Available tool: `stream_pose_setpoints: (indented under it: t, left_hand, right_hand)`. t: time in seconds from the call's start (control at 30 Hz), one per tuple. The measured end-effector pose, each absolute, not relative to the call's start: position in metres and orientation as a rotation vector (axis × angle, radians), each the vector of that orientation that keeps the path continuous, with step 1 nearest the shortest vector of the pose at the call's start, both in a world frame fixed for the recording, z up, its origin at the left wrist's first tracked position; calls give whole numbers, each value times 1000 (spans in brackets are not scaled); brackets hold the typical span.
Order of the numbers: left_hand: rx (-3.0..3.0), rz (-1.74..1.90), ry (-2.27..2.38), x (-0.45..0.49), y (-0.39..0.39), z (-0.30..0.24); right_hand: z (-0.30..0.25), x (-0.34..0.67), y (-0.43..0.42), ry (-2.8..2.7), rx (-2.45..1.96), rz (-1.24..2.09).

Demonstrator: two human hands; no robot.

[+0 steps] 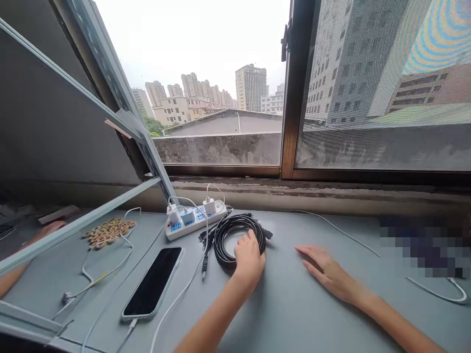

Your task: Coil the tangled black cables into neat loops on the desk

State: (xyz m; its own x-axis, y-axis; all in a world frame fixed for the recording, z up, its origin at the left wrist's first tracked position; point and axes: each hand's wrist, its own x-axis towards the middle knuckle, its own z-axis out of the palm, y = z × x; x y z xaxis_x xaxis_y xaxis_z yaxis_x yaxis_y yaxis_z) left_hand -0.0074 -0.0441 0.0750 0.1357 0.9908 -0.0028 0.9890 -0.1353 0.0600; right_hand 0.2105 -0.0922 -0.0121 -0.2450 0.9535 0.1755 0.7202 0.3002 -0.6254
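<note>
A coil of black cables [220,245] with several connector ends lies on the grey table, beside the power strip. My left hand [248,252] is on the coil's right side, its fingers curled over the ring of cable and partly hidden from view. To the right of the coil, my right hand [329,274] rests on the tabletop with fingers stretched out and thumb apart, holding nothing. One black plug end [204,268] hangs loose from the coil toward me.
A white power strip [196,220] with chargers stands behind. Left of the coil lies a phone [153,284] with a cable attached. A wooden trivet-like mat [108,233] sits past the metal frame [143,132], near another person's arm [18,274]. White cords [342,230] cross the table.
</note>
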Motion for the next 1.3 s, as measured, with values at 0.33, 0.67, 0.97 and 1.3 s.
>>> stream_pose_setpoints:
  t: [0.33,0.67,0.97,1.3]
  left_hand:
    - [2377,272,1986,-17,-25,75]
    - [2126,756,1895,-25,-22,95]
    - [2158,1705,1724,-27,-37,129]
    - [2062,2359,1011,4,-71,188]
  right_hand:
    - [-6,209,-94,-2098,-1461,569]
    - [-5,207,-91,-2122,-1431,561]
    - [3,200,-90,-2076,-1420,579]
    - [13,203,-91,-2140,-1368,543]
